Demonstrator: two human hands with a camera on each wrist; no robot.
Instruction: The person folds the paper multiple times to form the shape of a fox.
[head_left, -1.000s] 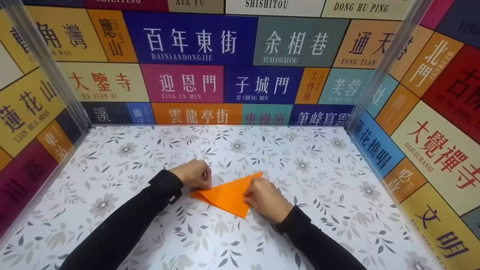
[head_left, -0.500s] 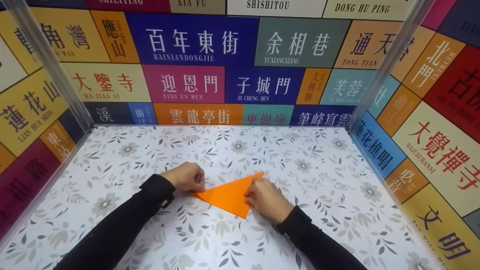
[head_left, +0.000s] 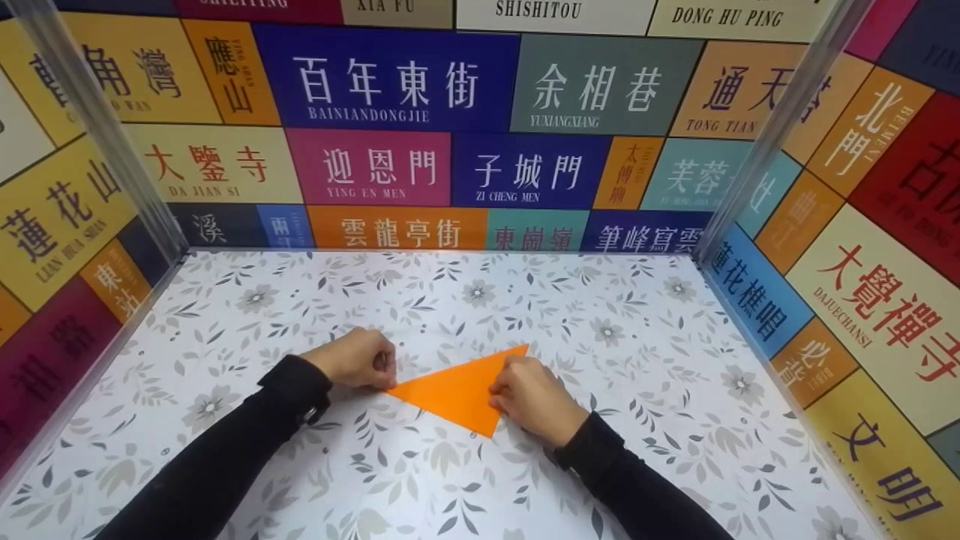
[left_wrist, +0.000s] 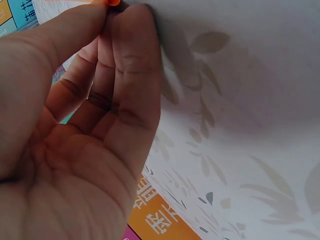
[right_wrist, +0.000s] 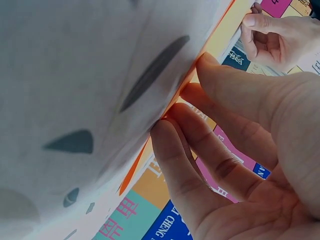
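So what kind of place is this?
Maybe a little indoor work booth, though I can't be sure. There's a flower-patterned tabletop, a back wall of colourful blocks with Chinese writing, and a shiny corner strip where walls meet.

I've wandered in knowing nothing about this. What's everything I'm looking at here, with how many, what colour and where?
Table: one, white with grey leaves and flowers, below the walls
Walls: three, multicoloured lettered panels, at the back and both sides
Corner strips: two, clear greyish, where the walls meet
Paper triangle: one, orange, on the table
Sleeves: two, black, reaching in from the bottom edge
Left hand: one, bare, pinching the triangle's left tip
Right hand: one, bare, gripping the triangle's right edge
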